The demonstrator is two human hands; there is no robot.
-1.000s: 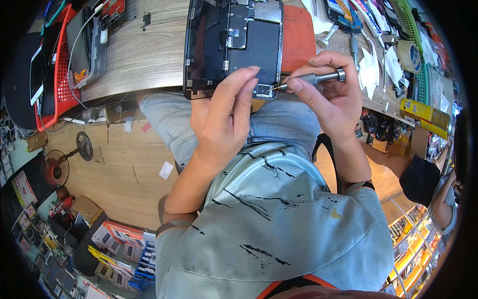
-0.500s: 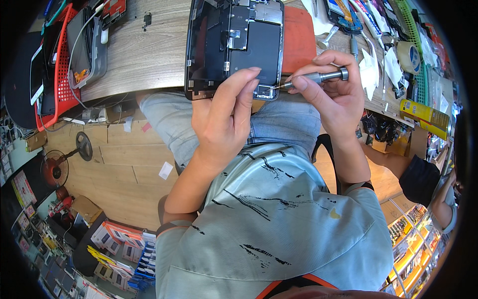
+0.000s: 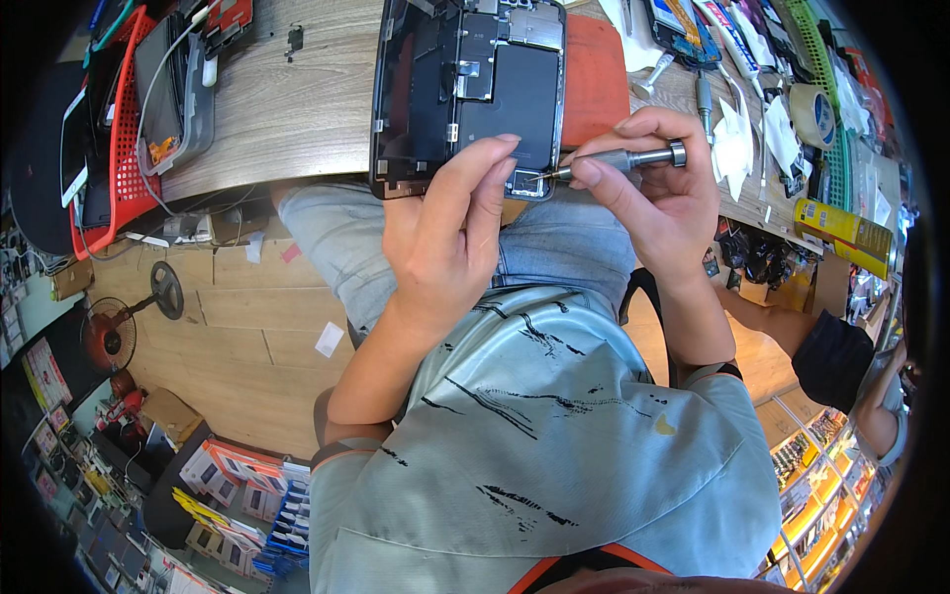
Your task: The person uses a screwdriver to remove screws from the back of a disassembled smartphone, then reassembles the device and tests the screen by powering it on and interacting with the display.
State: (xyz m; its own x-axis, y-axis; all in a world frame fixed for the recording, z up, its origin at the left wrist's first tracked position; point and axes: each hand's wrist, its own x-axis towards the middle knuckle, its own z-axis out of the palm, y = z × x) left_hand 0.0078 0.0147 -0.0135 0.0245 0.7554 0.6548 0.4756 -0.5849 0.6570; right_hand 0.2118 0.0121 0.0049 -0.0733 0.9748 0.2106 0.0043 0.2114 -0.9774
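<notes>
Steady the screwdriver (image 3: pixel 623 160), pinched in the right hand (image 3: pixel 668 218), at the lower corner of the opened phone (image 3: pixel 472 87), off the battery (image 3: pixel 524 111); the left hand (image 3: pixel 445 228) overlaps the phone's edge, its grip unclear; the phone overhangs the bench (image 3: pixel 287 114) beside an orange mat (image 3: pixel 597 74); a fan (image 3: pixel 107 335) stands leftward.

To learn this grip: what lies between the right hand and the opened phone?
The head view shows a screwdriver held in the right hand, its thin tip over the opened phone.
</notes>
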